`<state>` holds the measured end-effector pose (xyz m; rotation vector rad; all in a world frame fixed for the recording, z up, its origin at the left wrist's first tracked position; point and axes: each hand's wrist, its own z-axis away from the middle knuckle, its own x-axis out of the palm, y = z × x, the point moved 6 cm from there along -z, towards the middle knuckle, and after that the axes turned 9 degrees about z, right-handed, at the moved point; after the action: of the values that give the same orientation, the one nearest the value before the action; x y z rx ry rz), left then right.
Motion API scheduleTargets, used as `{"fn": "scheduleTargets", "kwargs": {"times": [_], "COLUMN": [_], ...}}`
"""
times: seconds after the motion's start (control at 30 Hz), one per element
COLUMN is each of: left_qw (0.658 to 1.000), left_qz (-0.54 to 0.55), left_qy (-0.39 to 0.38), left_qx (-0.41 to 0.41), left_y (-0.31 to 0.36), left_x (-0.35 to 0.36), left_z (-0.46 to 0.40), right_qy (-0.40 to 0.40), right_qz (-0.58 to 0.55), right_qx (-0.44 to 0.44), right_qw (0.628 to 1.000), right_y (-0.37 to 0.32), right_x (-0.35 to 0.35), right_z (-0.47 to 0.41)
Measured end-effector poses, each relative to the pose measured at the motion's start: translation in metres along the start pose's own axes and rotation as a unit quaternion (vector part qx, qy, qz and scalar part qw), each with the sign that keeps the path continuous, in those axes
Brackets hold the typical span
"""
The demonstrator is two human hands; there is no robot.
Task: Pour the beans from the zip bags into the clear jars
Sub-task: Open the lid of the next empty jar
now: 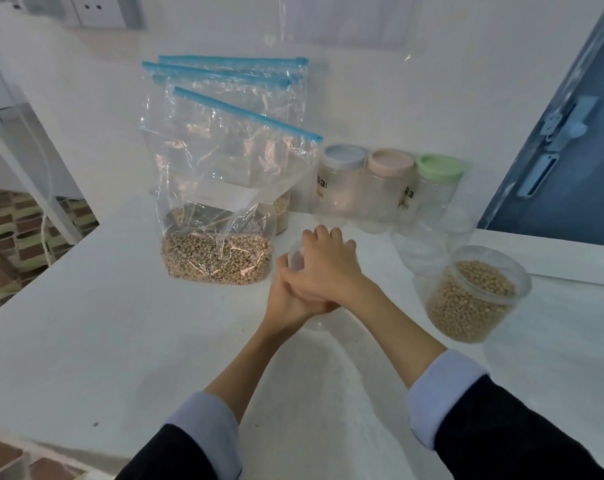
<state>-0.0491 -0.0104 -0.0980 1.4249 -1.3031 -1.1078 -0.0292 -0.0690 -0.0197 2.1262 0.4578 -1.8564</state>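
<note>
- The nearest zip bag (221,188) stands upright on the white table (86,323), left of the hands; it is clear plastic with a blue zip strip along its top and a layer of tan beans (217,259) filling its bottom.
- More zip bags (231,77) with the same blue strips stand behind it, against the wall; one shows a little pale grain at its base.
- Both hands meet at a small clear jar (295,259) in the middle of the table, just right of the nearest bag.
- The right hand (328,268) lies over the jar's top with its fingers curled round it.
- The left hand (286,299) wraps the jar lower down, partly hidden under the right hand.
- What the held jar contains cannot be told.
- An open clear jar (477,296), nearly full of beans, stands on the right of the table.
- Three closed jars stand in a row at the back: one with a blue lid (344,155), one with a pink lid (390,162), one with a green lid (439,168); they look empty.
</note>
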Motion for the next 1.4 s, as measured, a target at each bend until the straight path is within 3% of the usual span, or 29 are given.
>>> {"fn": "scheduleTargets", "kwargs": {"times": [0.1, 0.2, 0.27, 0.3, 0.37, 0.4, 0.47, 0.53, 0.6, 0.67, 0.7, 0.77, 0.8, 0.87, 1.0, 1.1, 1.17, 1.2, 1.3, 1.33, 1.4], "left_qw": [1.0, 1.0, 1.0, 1.0, 1.0, 1.0, 0.999, 0.999, 0.999, 0.999, 0.999, 0.999, 0.999, 0.999, 0.998, 0.998, 0.998, 0.998, 0.998, 0.998, 0.998], "left_qz": [-0.014, 0.018, 0.008, 0.006, 0.007, 0.003, -0.004, -0.004, -0.005, 0.002, 0.011, 0.014, 0.013, 0.028, 0.036, 0.008, 0.001, 0.001, -0.002, -0.003, -0.006], "left_qy": [0.012, -0.008, -0.009, -0.009, -0.017, -0.017, -0.014, -0.028, -0.029, -0.029, -0.031, -0.032, -0.035, -0.035, -0.048, -0.04, -0.035, -0.035, -0.037, -0.037, -0.038], "left_qx": [0.0, -0.009, -0.02, -0.019, -0.018, -0.023, -0.031, -0.026, -0.027, -0.023, -0.023, -0.026, -0.022, -0.024, -0.034, -0.044, -0.044, -0.044, -0.045, -0.046, -0.046], "left_y": [0.001, -0.006, -0.004, 0.0, -0.001, -0.002, -0.001, -0.002, -0.003, 0.0, 0.0, 0.0, 0.001, 0.001, -0.006, -0.01, -0.009, -0.009, -0.009, -0.009, -0.009], "left_x": [-0.013, -0.016, -0.015, -0.014, -0.013, -0.013, -0.012, -0.01, -0.009, -0.009, -0.01, -0.011, -0.011, -0.011, -0.018, -0.022, -0.022, -0.022, -0.022, -0.022, -0.021], "left_z": [0.001, 0.002, 0.003, 0.003, 0.003, 0.003, 0.002, 0.001, 0.003, 0.004, 0.004, 0.004, 0.004, 0.003, 0.002, 0.001, 0.003, 0.003, 0.002, 0.001, 0.001], "right_qy": [-0.035, -0.039, -0.003, 0.033, 0.077, 0.033, -0.078, -0.093, -0.104, -0.083, -0.052, -0.061, -0.097, -0.144, -0.127, -0.102, -0.038, -0.006, 0.044, 0.064, 0.098], "right_qz": [-0.048, -0.22, -0.315, -0.308, -0.121, 0.004, 0.056, -0.082, -0.3, -0.385, -0.316, -0.053, 0.044, 0.108, 0.038, -0.177, -0.379, -0.493, -0.746, -0.763, -0.725], "right_qx": [-0.098, -0.171, -0.166, -0.16, -0.114, -0.063, -0.009, -0.076, -0.106, -0.108, -0.113, -0.091, -0.075, -0.079, -0.127, -0.125, -0.076, -0.034, 0.112, 0.16, 0.258], "right_qw": [0.993, 0.96, 0.935, 0.937, 0.983, 0.997, 0.995, 0.989, 0.942, 0.913, 0.94, 0.993, 0.991, 0.98, 0.983, 0.971, 0.921, 0.869, 0.654, 0.623, 0.631], "right_y": [-0.002, -0.011, -0.012, -0.01, -0.003, 0.005, 0.012, -0.003, -0.017, -0.018, -0.014, -0.005, 0.0, 0.002, 0.001, 0.015, 0.032, 0.045, 0.084, 0.095, 0.112], "right_x": [-0.006, -0.014, -0.026, -0.034, -0.043, -0.036, -0.021, -0.014, -0.017, -0.028, -0.032, -0.025, -0.019, -0.006, -0.006, -0.023, -0.042, -0.048, -0.036, -0.027, -0.002], "right_z": [0.003, 0.012, 0.014, 0.012, 0.003, -0.002, -0.004, 0.0, 0.01, 0.011, 0.008, 0.004, 0.004, 0.006, 0.002, -0.004, -0.008, -0.012, -0.018, -0.017, -0.012]}}
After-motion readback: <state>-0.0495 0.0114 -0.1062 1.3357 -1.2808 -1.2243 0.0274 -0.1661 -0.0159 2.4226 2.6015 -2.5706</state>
